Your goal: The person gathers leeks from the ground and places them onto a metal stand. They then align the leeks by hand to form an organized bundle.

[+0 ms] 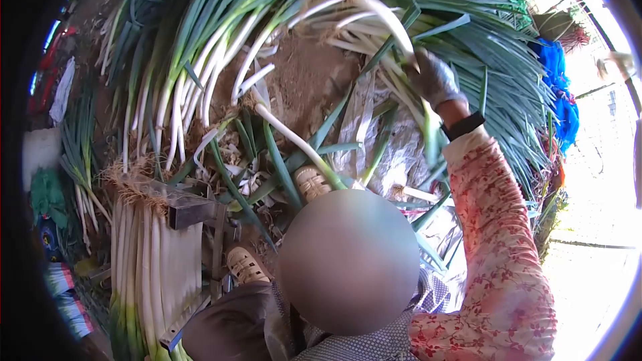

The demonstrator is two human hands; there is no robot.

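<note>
Right hand (435,79): gloved, at 2 o'clock in the view, clenched around a leek (391,23).
Leek: its white stalk rises from the fist toward 11 o'clock, its roots blurred.
Left hand: not visible.
Trimmed leeks (150,261): a neat bundle at 8 o'clock.

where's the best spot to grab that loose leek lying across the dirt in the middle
Probably the white shank of the loose leek, about midway. That part looks firm, round and bare, with open dirt on both sides, so a hand can close around it from above. Its green leaves at the lower right are tangled with other leaves, so pulling there would likely tear. The gloved right hand already holds another leek.
</note>
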